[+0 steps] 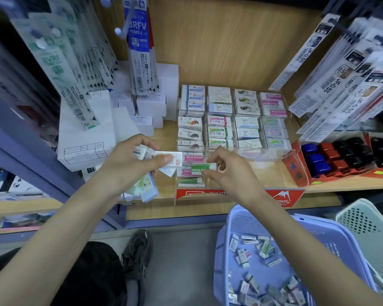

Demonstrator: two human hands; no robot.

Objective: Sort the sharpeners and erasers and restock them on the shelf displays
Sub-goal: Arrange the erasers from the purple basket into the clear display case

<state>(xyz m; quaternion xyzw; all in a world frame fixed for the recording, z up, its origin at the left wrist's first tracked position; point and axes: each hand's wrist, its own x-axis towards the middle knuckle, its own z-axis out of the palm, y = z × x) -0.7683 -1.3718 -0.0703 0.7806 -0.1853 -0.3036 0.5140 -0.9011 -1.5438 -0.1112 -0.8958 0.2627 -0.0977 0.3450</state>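
My left hand [128, 164] grips a fan of several boxed erasers [167, 159], thumb pressed on the top white one, at the left front of the shelf. My right hand [226, 171] pinches a green-sleeved eraser [202, 168] over the front left slot of the clear acrylic eraser display [272, 155]. Pink "Hard Eraser" boxes [193, 157] lie in that slot, and another green eraser [191, 181] lies below. The display's rear rows hold several sorted erasers [219, 127]. A lilac basket [241, 219] at lower right holds several loose erasers [263, 255].
White boxes [86, 138] are stacked on the shelf to the left. A red carton of blue, red and black sharpeners [332, 157] sits to the right. Hanging pen-refill packs [139, 51] crowd both sides. A pale green basket [367, 221] stands beside the lilac one. A shoe [137, 252] is below.
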